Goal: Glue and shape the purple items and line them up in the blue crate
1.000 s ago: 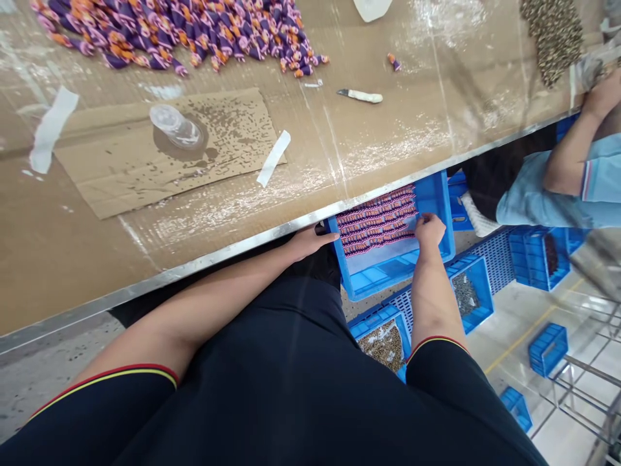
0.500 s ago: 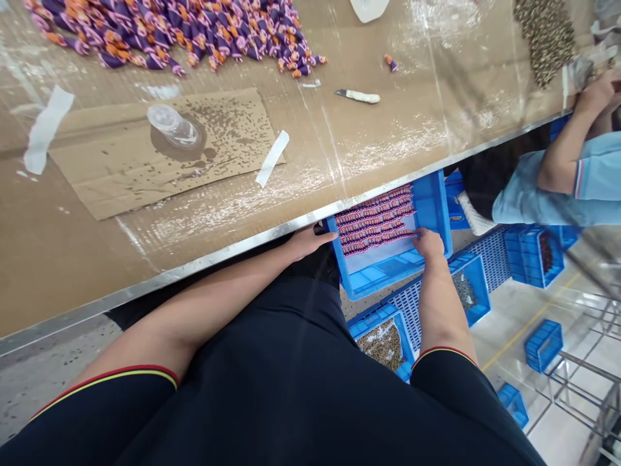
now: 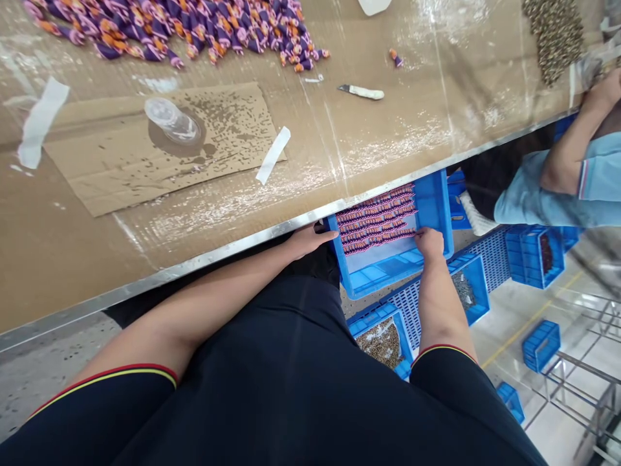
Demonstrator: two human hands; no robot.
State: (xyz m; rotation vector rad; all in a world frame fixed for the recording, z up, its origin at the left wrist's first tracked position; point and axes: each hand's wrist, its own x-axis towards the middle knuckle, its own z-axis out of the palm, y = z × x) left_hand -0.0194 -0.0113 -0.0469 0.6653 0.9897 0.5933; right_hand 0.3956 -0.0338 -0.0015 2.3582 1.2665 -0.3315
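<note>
Since a second ago the right hand [image 3: 429, 243] has slid from the upper right of the packed rows down to their lower right end, and it has hardly shifted in the last half second. The left hand [image 3: 308, 241] has stayed at the left corner of the blue tray [image 3: 388, 275].

This tray sits below the metal edge of the surface [image 3: 339, 149], partly tucked under it, in front of the person's lap. Its far half is filled with small pieces [image 3: 376, 220] laid in tight, straight rows striped in purple, orange and pink. The near half is bare blue plastic with a ribbed floor.

The right hand's fingers are curled, with the tips on the end of the nearest row. I cannot tell whether they pinch a piece. The left hand lies stretched out with its fingers together, touching the tray's rim and not clamped on anything.

On the surface lie a loose heap [image 3: 169, 26] of the same purple and orange pieces, a stained cardboard sheet [image 3: 121, 168] with a clear plastic cup [image 3: 171, 121] on it, a strip of white tape [image 3: 273, 155] and a small knife [image 3: 361, 92]. Lower down stand more blue crates [image 3: 383, 340] holding brownish bits. At the right, another person's arm [image 3: 567, 155] reaches onto the surface.
</note>
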